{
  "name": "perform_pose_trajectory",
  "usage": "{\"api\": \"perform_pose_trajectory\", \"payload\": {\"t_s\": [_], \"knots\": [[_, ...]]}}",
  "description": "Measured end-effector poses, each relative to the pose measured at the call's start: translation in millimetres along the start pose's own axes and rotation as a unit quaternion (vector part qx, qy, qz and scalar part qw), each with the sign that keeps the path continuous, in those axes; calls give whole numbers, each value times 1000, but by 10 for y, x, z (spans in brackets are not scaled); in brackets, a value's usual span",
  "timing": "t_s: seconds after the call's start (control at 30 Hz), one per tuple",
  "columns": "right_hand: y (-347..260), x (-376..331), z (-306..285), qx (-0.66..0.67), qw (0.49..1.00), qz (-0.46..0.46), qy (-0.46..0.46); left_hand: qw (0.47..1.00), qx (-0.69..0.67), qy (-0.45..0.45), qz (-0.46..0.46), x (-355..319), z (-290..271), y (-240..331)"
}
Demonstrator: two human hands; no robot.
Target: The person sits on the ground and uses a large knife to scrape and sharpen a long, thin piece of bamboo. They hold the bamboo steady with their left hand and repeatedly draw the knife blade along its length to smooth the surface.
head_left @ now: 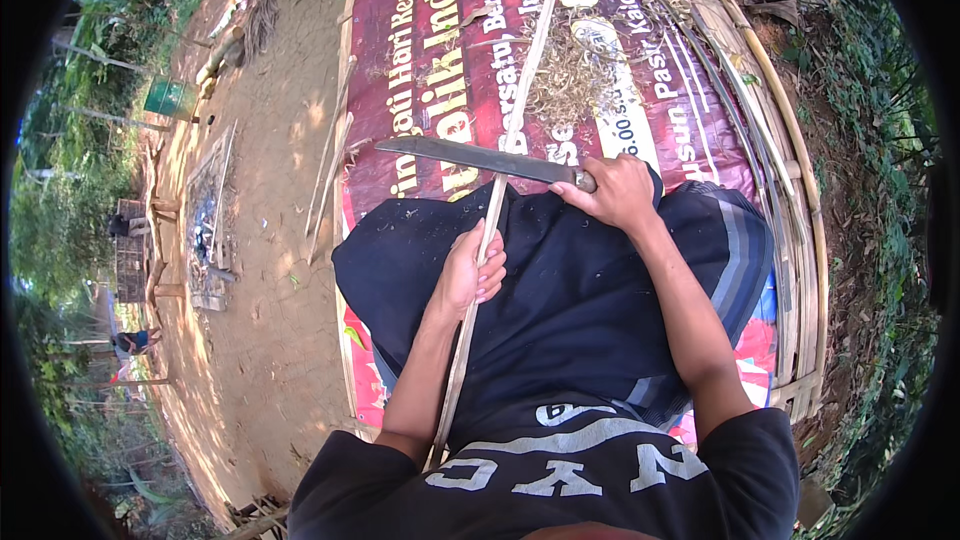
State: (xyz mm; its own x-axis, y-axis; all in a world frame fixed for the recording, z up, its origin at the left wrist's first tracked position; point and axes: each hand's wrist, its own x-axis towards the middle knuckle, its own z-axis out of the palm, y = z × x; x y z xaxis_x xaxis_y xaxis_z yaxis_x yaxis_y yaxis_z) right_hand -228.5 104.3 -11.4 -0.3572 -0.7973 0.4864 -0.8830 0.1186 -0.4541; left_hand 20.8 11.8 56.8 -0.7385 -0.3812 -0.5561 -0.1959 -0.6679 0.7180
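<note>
Nearest, at lower centre: left hand (470, 275) curled around one long bamboo strip (490, 230) over the dark cloth (580, 290) on the lap. Just above, right hand (618, 192) fisted on the handle of one long knife (480, 157), blade crossing the strip. Farther up: one red rectangular banner (420, 50) with white and yellow lettering, under curled shavings (570, 75), and one green bin (170, 98) at upper left.

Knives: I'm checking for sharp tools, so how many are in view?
1. A long-bladed knife held in the right hand, its blade laid across the bamboo strip gripped by the left hand. Others may be hidden.
</note>
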Motion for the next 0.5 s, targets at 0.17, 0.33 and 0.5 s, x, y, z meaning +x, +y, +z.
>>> {"api": "perform_pose_trajectory", "payload": {"t_s": [0.17, 0.33, 0.5], "knots": [[-338, -26, 11, 55, 988, -142, -3, 999, -22, 19, -25, 80, 65, -143], [124, 39, 11, 22, 999, 37, -6, 999, 38, -2, 7, -75, 63, -30], [-252, -18, 87, 16, 999, -41, -14, 998, 45, 31, 30, 36, 24, -123]]}}
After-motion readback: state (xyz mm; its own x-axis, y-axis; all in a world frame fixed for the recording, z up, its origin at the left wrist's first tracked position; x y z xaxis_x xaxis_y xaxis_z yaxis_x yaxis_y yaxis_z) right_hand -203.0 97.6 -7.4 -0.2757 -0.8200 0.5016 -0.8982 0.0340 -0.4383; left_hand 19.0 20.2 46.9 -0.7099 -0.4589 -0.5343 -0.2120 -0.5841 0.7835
